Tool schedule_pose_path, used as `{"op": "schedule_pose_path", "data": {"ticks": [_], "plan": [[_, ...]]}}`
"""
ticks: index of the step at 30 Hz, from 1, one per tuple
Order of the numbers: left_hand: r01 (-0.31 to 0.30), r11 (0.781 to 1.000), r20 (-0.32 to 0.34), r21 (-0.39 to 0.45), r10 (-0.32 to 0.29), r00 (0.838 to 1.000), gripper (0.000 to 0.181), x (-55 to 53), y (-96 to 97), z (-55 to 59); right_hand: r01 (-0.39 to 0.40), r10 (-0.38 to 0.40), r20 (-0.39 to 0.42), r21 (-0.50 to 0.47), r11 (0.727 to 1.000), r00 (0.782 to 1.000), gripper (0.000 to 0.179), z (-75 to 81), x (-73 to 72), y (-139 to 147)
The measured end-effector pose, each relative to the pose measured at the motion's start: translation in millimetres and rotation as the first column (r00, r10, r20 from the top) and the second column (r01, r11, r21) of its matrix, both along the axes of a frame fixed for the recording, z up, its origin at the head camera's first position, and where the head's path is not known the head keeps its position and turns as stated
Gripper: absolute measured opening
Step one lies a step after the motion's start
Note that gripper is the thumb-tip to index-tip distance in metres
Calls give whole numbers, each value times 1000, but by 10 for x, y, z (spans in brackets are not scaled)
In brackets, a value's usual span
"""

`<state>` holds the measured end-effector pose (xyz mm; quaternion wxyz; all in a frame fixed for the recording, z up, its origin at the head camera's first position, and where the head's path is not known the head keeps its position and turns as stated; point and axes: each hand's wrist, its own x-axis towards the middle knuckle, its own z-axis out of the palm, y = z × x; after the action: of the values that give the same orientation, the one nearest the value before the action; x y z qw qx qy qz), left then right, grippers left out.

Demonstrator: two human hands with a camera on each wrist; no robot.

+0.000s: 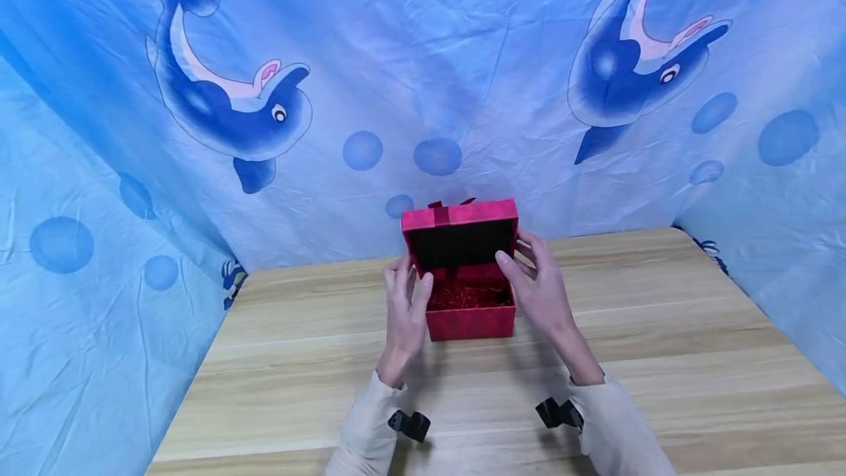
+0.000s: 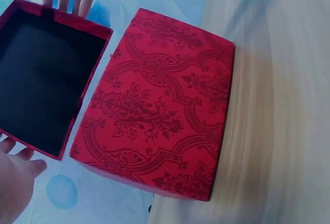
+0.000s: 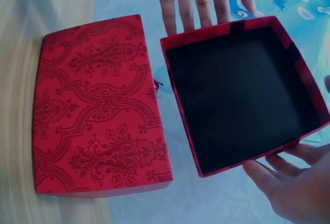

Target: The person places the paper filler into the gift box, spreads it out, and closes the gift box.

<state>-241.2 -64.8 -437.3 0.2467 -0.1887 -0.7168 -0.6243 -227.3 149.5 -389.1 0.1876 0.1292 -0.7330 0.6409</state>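
A red gift box with a dark damask pattern stands on the table, its top uncovered and its inside deep red. Over its back part, the box lid is tilted up, its black inside facing me and a dark red ribbon at its upper edge. My left hand holds the lid by its left side, fingers behind and thumb toward me. At the opposite side, my right hand grips the lid, its thumb at the front edge. Both wrist views show the lid's black lining between the hands.
The wooden table runs out to either side of the box. Behind it hangs a blue cloth backdrop with dolphins and bubbles, close to the table's back edge. Small black cameras are worn at both sleeves.
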Motion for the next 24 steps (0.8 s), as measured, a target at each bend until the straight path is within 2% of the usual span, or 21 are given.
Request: {"op": "schedule_pose_path", "data": {"ticks": [4,7,12,14,19,24], "plan": [[-18,998,-41,-56,15,999,52,-11,-29,-9,42,-42,1,-71,997,999,45,8,-25,2],[-34,997,-39,-72,31,999,54,-4,-35,-5,64,-66,-15,-106,992,998,41,-2,-55,-16],[-34,998,19,-59,35,999,72,4,-31,37,48,-55,-48,-137,989,997,44,-39,-76,-53],[-28,998,65,-55,32,997,72,7,-36,70,44,-52,-66,-123,991,996,46,-80,-76,-46],[48,997,176,-61,-37,984,65,-4,-92,108,40,-43,-121,-29,999,992,49,-176,-46,9],[132,985,221,-108,-105,970,70,3,-195,52,-5,11,-99,61,998,995,57,-260,18,90]]}}
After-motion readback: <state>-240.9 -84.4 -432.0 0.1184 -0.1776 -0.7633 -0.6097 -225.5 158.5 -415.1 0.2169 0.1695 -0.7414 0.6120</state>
